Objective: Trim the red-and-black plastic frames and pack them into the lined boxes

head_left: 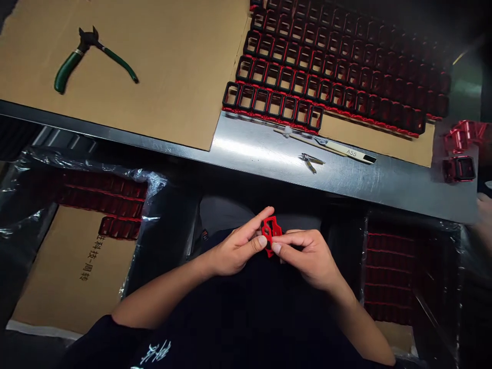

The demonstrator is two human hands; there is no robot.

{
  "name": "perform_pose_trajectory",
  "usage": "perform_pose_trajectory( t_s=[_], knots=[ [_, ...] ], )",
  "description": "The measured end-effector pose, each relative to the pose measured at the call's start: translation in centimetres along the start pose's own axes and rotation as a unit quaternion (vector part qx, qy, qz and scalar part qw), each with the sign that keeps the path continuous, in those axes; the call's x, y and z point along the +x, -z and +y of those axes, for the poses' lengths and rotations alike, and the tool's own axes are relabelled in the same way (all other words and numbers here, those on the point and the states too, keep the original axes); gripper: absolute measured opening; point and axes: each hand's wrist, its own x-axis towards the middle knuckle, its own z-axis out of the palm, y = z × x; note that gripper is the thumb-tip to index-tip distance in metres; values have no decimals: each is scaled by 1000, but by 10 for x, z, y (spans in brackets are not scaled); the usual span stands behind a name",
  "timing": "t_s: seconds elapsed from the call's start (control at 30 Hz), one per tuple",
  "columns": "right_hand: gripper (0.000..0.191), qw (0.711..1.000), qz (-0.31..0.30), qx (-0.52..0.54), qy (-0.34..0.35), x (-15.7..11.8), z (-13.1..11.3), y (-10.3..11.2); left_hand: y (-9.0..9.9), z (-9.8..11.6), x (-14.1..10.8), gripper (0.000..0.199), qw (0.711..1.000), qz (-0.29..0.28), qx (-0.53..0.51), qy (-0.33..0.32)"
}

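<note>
A small red and black frame-shaped part (273, 225) is held in front of my torso, below the table edge. My left hand (244, 242) grips its left side, thumb on the near face and fingers behind. With thumb and index finger pinched, my right hand (307, 252) touches the part's lower right side. Whether a tiny piece sits in that pinch cannot be made out. Rows of similar red and black frames (274, 105) stand on the table beyond my hands.
Green-handled cutting pliers (89, 40) lie on cardboard (161, 92). A craft knife marked A55 (348, 151), a cotton-tipped stick (286, 132) and small nippers (310, 160) lie on the metal table (253, 148). Plastic-lined bins with red parts flank me. A person's hand (485, 210) shows at right.
</note>
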Motion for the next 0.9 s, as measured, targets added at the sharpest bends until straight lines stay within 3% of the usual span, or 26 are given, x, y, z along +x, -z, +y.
perform_pose_trajectory(
  t_s=[0.2,0.43,0.9],
  knots=[
    [17,998,-15,32,-50,-3,-2,0,0,1,-1,60,1000,11,-3,25],
    [12,997,-7,66,-44,-3,4,0,-3,4,0,58,1000,12,-16,24],
    [13,990,7,134,-45,0,19,2,-11,18,0,45,980,82,175,-37]
  ],
)
